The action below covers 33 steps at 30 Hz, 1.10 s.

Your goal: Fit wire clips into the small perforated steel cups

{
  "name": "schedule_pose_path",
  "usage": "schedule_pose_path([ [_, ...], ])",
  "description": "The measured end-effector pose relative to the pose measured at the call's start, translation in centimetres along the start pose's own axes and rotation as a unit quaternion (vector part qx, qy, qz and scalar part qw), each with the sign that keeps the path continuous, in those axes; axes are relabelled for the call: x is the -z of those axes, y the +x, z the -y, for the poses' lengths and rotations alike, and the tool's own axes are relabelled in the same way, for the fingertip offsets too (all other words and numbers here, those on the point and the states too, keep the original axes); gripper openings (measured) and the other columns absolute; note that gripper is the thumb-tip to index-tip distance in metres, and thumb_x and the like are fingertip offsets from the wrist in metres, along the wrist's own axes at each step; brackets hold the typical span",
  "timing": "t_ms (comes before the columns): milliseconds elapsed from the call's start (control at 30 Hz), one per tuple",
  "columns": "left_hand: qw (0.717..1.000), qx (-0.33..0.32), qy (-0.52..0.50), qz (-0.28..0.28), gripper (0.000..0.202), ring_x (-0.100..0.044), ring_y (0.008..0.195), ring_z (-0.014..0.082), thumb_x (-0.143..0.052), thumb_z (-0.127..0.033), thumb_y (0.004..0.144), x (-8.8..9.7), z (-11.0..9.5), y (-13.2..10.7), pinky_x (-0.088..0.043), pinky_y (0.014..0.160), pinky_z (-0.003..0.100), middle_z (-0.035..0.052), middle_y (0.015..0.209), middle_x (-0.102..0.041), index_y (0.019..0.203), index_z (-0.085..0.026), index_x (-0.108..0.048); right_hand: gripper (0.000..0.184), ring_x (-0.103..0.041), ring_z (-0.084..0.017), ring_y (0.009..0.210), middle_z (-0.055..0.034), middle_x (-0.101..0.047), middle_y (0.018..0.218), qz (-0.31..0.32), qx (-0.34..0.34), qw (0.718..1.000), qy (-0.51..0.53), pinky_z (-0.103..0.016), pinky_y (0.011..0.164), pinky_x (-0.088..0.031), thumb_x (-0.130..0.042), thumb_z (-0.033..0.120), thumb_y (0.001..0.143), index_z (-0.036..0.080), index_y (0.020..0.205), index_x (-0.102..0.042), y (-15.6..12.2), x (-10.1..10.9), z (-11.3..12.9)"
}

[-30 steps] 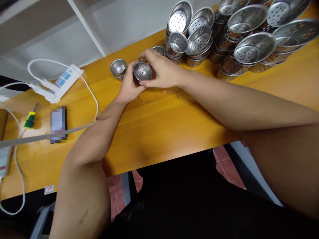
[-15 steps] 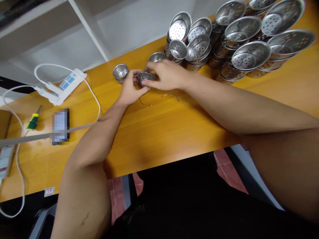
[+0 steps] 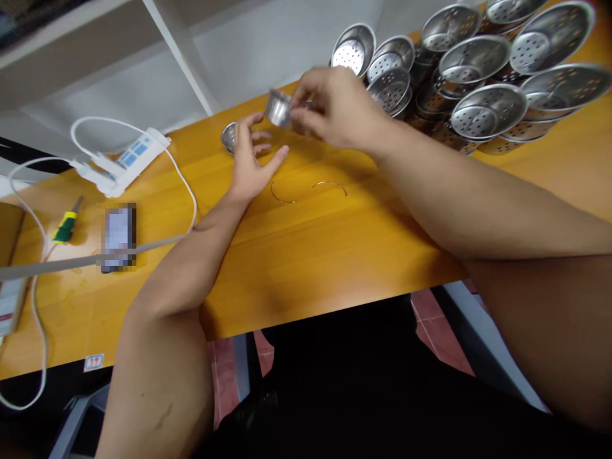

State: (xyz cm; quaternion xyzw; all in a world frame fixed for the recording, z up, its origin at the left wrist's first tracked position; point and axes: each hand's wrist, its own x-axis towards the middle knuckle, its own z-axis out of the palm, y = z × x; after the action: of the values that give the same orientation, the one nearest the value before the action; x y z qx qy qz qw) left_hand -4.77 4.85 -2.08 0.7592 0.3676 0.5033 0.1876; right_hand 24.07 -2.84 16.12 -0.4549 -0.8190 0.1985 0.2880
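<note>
My right hand (image 3: 329, 105) pinches a small metal cup (image 3: 278, 108) by its side and holds it tilted above the table, slightly blurred by motion. Just left of and below it, my left hand (image 3: 253, 153) is open, with fingers spread and nothing between them. Behind my left fingers stands another small metal cup (image 3: 228, 137), partly hidden. Two thin curved wires lie on the wood in front of the hands: a left wire (image 3: 282, 196) and a right wire (image 3: 331, 185).
Stacks of perforated metal cups (image 3: 488, 111) crowd the table's back right. To the left lie a white power strip (image 3: 138, 156) with cables, a phone (image 3: 118, 239) and a green-yellow screwdriver (image 3: 65, 226). A grey cord (image 3: 52, 266) crosses the left side of the wooden table (image 3: 306, 261).
My right hand has lifted the small cup up off the table and tilted it. My left hand has let go of the cup and opened its fingers.
</note>
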Motion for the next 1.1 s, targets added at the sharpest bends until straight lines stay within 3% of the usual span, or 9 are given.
schedule_pose_path([
  [100, 1.0, -0.012, 0.009, -0.009, 0.092, -0.077, 0.15, 0.0379, -0.069, -0.107, 0.108, 0.1, 0.8, 0.1, -0.071, 0.128, 0.062, 0.0136, 0.185, -0.052, 0.179, -0.053, -0.049, 0.025, -0.081, -0.033, 0.145, -0.0204, -0.081, 0.165, -0.129, 0.029, 0.987, -0.094, -0.043, 0.126, -0.061, -0.067, 0.02, 0.126, 0.022, 0.141, -0.086, 0.8, 1.4, -0.9],
  [200, 1.0, -0.006, 0.019, 0.0, 0.084, -0.077, 0.148, 0.0387, -0.066, -0.102, 0.112, 0.1, 1.0, 0.0, -0.072, 0.127, 0.063, 0.0146, 0.182, -0.054, 0.177, -0.05, -0.055, 0.037, -0.084, -0.034, 0.14, -0.0238, -0.078, 0.167, -0.167, 0.032, 0.977, -0.13, -0.043, 0.122, -0.063, -0.066, 0.012, 0.123, 0.011, 0.153, -0.088, 1.6, 2.1, -1.9],
  [467, 0.999, -0.02, 0.025, 0.006, 0.07, -0.082, 0.14, 0.0337, -0.072, -0.094, 0.115, 0.2, 0.0, -0.4, -0.079, 0.12, 0.057, 0.0142, 0.176, -0.06, 0.163, -0.043, -0.068, 0.058, -0.068, -0.04, 0.159, -0.0207, -0.071, 0.18, -0.017, -0.042, 0.978, -0.204, -0.053, 0.139, -0.047, -0.045, 0.039, 0.125, 0.027, 0.161, -0.089, 2.5, -1.4, -1.1],
  [633, 0.999, -0.013, 0.04, 0.023, 0.065, -0.083, 0.146, 0.0343, -0.072, -0.091, 0.117, 0.3, -0.6, -0.5, -0.077, 0.126, 0.058, 0.0132, 0.178, -0.062, 0.158, -0.04, -0.07, 0.055, -0.065, -0.041, 0.152, -0.023, -0.079, 0.171, -0.028, -0.043, 0.969, -0.24, -0.065, 0.149, -0.023, -0.045, 0.035, 0.123, 0.027, 0.146, -0.094, 2.9, -3.2, -1.5],
  [733, 0.997, -0.021, 0.072, 0.009, 0.063, -0.07, 0.173, 0.0414, -0.076, -0.085, 0.118, 0.8, -1.6, -0.2, -0.063, 0.147, 0.068, 0.013, 0.186, -0.06, 0.159, -0.039, -0.068, 0.051, -0.064, -0.043, 0.154, -0.0279, -0.083, 0.16, -0.049, -0.038, 0.958, -0.279, -0.07, 0.148, -0.028, -0.055, 0.026, 0.122, 0.015, 0.151, -0.094, 2.8, -3.6, -2.0],
  [800, 0.994, -0.032, 0.098, -0.029, 0.066, -0.047, 0.194, 0.0448, -0.082, -0.081, 0.117, 1.3, -2.5, 0.1, -0.045, 0.162, 0.073, 0.013, 0.195, -0.053, 0.164, -0.039, -0.064, 0.047, -0.064, -0.042, 0.15, -0.0289, -0.085, 0.153, -0.048, -0.042, 0.954, -0.294, -0.073, 0.145, -0.032, -0.058, 0.019, 0.122, 0.01, 0.149, -0.094, 2.8, -3.7, -2.4],
  [933, 0.982, -0.034, 0.156, -0.103, 0.068, -0.007, 0.209, 0.0323, -0.079, -0.072, 0.123, 2.9, -4.0, 0.8, -0.015, 0.173, 0.07, 0.0092, 0.202, -0.05, 0.176, -0.039, -0.051, 0.045, -0.061, -0.035, 0.135, -0.0192, -0.089, 0.142, -0.051, -0.024, 0.96, -0.276, -0.079, 0.141, -0.034, -0.052, 0.01, 0.126, 0.023, 0.126, -0.095, 3.0, -3.9, -3.5],
  [1033, 0.976, 0.023, 0.183, -0.118, 0.062, 0.003, 0.208, 0.0199, -0.076, -0.069, 0.128, 4.1, -3.1, 0.9, -0.004, 0.172, 0.061, 0.0078, 0.189, -0.065, 0.172, -0.033, -0.052, 0.038, -0.062, -0.037, 0.133, -0.0182, -0.089, 0.139, -0.075, -0.018, 0.96, -0.269, -0.081, 0.139, -0.036, -0.061, 0.01, 0.119, 0.026, 0.117, -0.095, 3.0, -3.9, -3.6],
  [1100, 0.977, 0.063, 0.172, -0.107, 0.066, -0.005, 0.208, 0.0208, -0.08, -0.078, 0.124, 4.8, -1.2, 0.9, -0.004, 0.173, 0.056, 0.0087, 0.181, -0.071, 0.163, -0.029, -0.057, 0.032, -0.066, -0.041, 0.137, -0.0213, -0.089, 0.142, -0.071, -0.023, 0.956, -0.284, -0.082, 0.137, -0.039, -0.067, 0.013, 0.116, 0.024, 0.118, -0.097, 2.8, -3.8, -3.1],
])
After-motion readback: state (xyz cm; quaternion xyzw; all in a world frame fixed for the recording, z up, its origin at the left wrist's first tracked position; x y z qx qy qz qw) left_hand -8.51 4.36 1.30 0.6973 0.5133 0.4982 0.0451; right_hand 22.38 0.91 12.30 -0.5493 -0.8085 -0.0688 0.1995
